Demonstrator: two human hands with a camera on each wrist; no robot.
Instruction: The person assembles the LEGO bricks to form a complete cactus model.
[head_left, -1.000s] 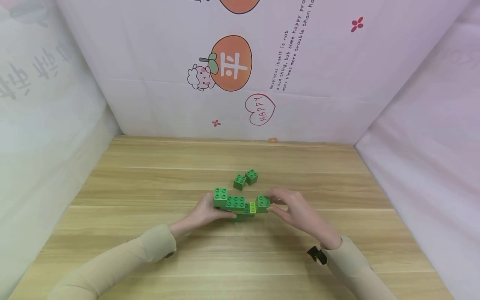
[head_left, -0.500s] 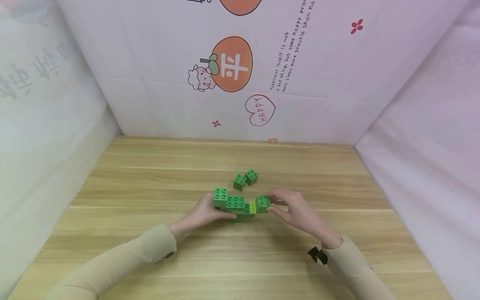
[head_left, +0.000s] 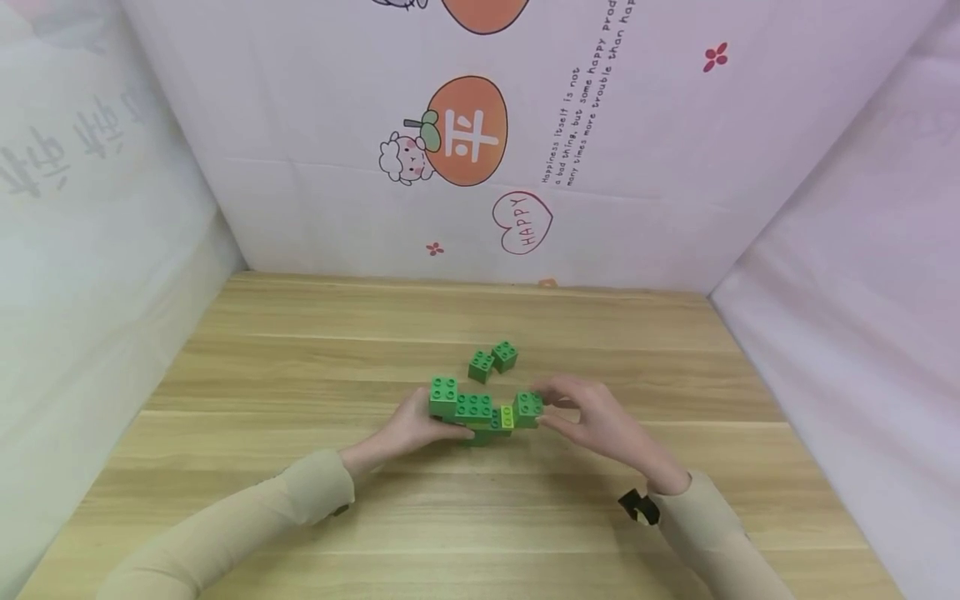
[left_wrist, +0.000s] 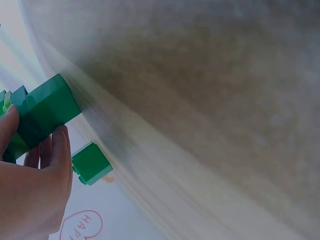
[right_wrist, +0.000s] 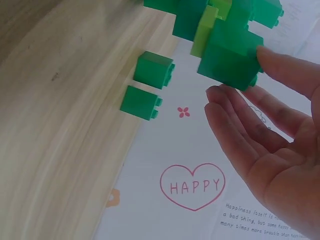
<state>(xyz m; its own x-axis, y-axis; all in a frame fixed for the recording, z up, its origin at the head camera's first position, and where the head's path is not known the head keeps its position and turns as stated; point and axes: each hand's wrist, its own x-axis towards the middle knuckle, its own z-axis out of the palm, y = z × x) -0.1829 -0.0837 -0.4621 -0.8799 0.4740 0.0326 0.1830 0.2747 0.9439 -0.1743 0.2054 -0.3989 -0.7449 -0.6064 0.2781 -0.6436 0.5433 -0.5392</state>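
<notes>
A built-up row of green toy building bricks [head_left: 474, 406] with a thin lime-green brick [head_left: 507, 417] in it hangs between both hands, close over the table. My left hand [head_left: 412, 427] grips its left part, thumb along the near side and fingers behind. In the left wrist view, a dark green brick end [left_wrist: 52, 97] sticks out past those fingertips. At the opposite end, my right hand [head_left: 592, 421] pinches the square green end brick [head_left: 527, 408]. The right wrist view has the thumb at a corner of this end brick [right_wrist: 230, 55] and the other fingertips along its opposite side.
Two loose green square bricks, one nearer [head_left: 481, 366] and one farther [head_left: 505, 356], lie beside each other behind the build on the wooden table [head_left: 315, 333]. A white printed cloth [head_left: 315, 217] rises behind the table, with white cloth on both sides too.
</notes>
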